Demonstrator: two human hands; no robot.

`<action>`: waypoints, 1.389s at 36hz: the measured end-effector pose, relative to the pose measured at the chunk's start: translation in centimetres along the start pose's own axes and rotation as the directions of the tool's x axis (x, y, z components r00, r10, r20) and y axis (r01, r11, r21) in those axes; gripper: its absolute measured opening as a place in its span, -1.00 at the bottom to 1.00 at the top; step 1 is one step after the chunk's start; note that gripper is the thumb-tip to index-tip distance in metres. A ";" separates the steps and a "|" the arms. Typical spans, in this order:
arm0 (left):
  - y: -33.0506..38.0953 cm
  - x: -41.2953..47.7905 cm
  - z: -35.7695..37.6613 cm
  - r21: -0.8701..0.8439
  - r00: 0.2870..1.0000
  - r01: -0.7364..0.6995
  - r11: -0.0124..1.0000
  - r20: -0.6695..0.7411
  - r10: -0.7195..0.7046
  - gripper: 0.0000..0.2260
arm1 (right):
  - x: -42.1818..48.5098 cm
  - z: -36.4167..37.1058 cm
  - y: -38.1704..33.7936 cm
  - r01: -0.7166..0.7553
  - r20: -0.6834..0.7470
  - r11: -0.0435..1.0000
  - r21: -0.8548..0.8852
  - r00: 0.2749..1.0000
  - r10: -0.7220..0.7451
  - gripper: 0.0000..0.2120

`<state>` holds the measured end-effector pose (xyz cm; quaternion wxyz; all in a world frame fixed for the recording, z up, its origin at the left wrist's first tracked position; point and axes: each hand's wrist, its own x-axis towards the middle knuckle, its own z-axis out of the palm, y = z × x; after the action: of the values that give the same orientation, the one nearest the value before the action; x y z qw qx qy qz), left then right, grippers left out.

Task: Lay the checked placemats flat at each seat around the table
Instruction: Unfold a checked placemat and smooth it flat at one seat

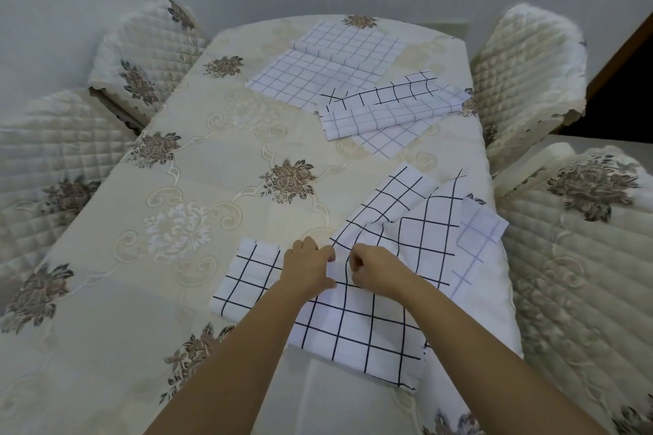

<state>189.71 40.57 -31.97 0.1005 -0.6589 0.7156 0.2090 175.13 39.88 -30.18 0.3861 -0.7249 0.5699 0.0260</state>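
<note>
Both hands meet low over the near right part of the worktop (116, 311), which wears a cream flowered cloth. Left hand (309, 267) and right hand (374, 270) sit almost touching, fingers (327, 252) of each clenched on a raised fold of the checked placemat (360, 321). That mat is rumpled: its near half lies flat under the wrists, its far half buckles upward beyond the fingers.

Just left of the fingers, a folded placemat (243, 282) lies flat, partly under the left forearm. Right of the fingers, a paler mat corner (477, 244) sticks out past the worktop edge. Well beyond the fingers, at the far end, a large pale mat (328, 63) lies spread with a crease, and a crumpled pile of mats (385, 109) overlaps it on the right.

Quilted chair covers (530, 74) stand on both sides.
</note>
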 end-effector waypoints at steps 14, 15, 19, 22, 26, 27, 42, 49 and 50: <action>-3.8 -4.4 -8.0 -0.100 0.993 -0.081 0.992 -0.092 0.072 -0.90 | -4.3 -4.5 -5.2 -0.032 -0.124 0.999 0.008 0.992 0.032 -0.80; -4.1 -5.0 -8.8 -0.090 0.989 -0.104 0.991 -0.118 0.093 -0.89 | -4.7 -4.7 -5.7 -0.038 -0.140 0.999 -0.005 0.989 0.037 -0.84; -5.3 -7.5 -11.9 -0.068 0.956 -0.189 0.980 -0.239 0.167 -0.92 | -6.5 -5.0 -8.2 -0.052 -0.257 0.998 -0.027 0.965 0.044 -0.90; -6.3 -9.5 -14.1 -0.053 0.926 -0.235 0.970 -0.315 0.207 -0.93 | -7.7 -5.5 -10.5 -0.048 -0.358 0.997 -0.063 0.933 0.022 -0.89; -8.0 -12.4 -16.9 -0.037 0.891 -0.272 0.962 -0.386 0.237 -0.93 | -9.6 -5.8 -14.1 -0.013 -0.493 0.994 -0.112 0.869 -0.045 -0.89; -8.5 -13.0 -17.5 -0.013 0.880 -0.275 0.961 -0.405 0.246 -0.92 | -10.1 -5.9 -15.0 -0.009 -0.524 0.993 -0.118 0.850 -0.055 -0.89; -16.2 -19.8 -23.0 0.213 0.766 -0.125 0.969 -0.600 0.231 -0.82 | -15.8 -7.1 -23.9 -0.038 -0.703 0.963 -0.267 0.691 -0.168 -0.85; -17.6 -21.3 -26.1 0.062 0.716 -0.106 0.992 -0.688 0.119 -0.85 | -16.4 -9.6 -25.9 -0.031 -0.741 0.939 -0.342 0.624 -0.249 -0.82; -17.8 -21.5 -26.5 0.052 0.705 -0.103 0.993 -0.700 0.110 -0.85 | -16.4 -10.0 -26.3 -0.038 -0.742 0.936 -0.351 0.620 -0.253 -0.82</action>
<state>213.10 47.69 -2.23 -0.1879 -0.6459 0.7379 -0.0543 187.63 48.57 -1.40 -0.0254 -0.7519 0.6219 -0.2171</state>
